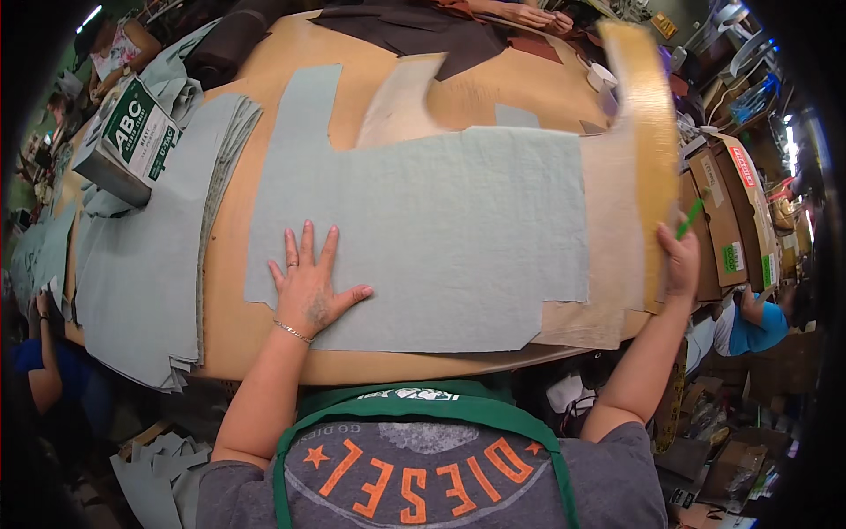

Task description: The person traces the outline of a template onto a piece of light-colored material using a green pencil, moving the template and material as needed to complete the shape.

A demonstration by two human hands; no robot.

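My left hand (310, 284) lies flat, fingers spread, on a pale grey-green sheet (436, 238) cut with a deep notch at its far edge. My right hand (679, 258) is at the right edge of the table, closed on a curved, yellowish translucent template (651, 152) that stands tilted up and is blurred. A green pen (691, 218) sticks out from the same hand. A pale, thin sheet (611, 218) shows beyond the grey-green sheet's right side, and a similar pale curved part (400, 102) shows through the notch.
On the left are a stack of cut grey-green sheets (152, 251) and a rubber cement can (122, 152). Dark material (416, 30) and a dark roll (225, 43) lie at the far side. Cardboard boxes (714, 218) stand at right. Another person's hands (538, 16) are at the far edge.
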